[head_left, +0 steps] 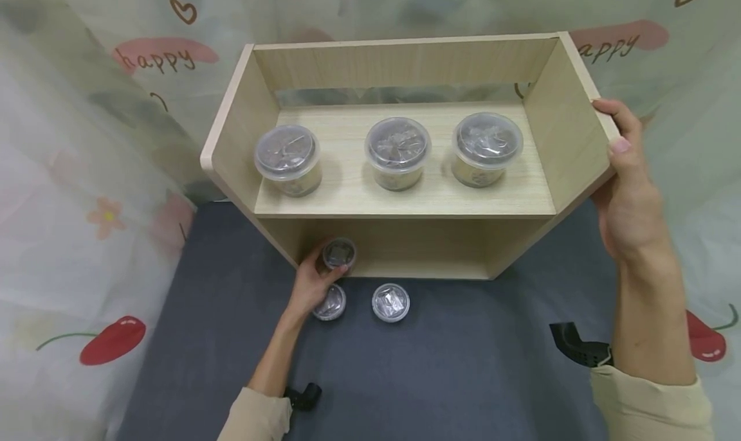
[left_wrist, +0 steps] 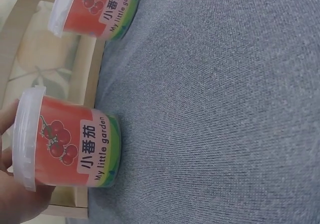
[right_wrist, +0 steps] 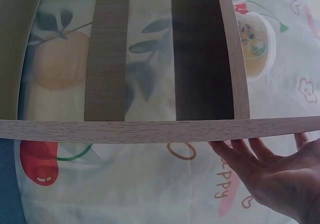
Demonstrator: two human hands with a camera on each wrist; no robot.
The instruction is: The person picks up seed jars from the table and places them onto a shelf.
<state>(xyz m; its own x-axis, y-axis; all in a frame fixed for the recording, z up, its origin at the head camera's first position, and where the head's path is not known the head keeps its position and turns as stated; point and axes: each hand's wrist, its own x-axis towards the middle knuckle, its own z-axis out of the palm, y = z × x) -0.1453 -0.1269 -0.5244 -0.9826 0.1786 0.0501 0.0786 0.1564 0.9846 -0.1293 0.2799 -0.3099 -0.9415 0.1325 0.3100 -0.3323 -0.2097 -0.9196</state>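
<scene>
My left hand (head_left: 309,287) grips a small lidded cup (head_left: 339,253) at the lower left opening of a pale wooden shelf (head_left: 405,206). Just below that hand stands a second cup (head_left: 330,303) on the dark cloth, and a third cup (head_left: 390,303) is to its right. In the left wrist view, two tomato-labelled cups stand on the cloth; the nearer cup (left_wrist: 75,144) partly hides the left hand (left_wrist: 20,199) and covers the gripped one. My right hand (head_left: 631,190) steadies the shelf's right side panel, its fingertips (right_wrist: 220,148) against the outside.
On the upper board stand three larger clear-lidded cups: a left cup (head_left: 288,160), a middle cup (head_left: 397,153) and a right cup (head_left: 486,148). A dark grey cloth (head_left: 434,377) covers the table. Printed curtains (head_left: 87,190) hang behind and at both sides.
</scene>
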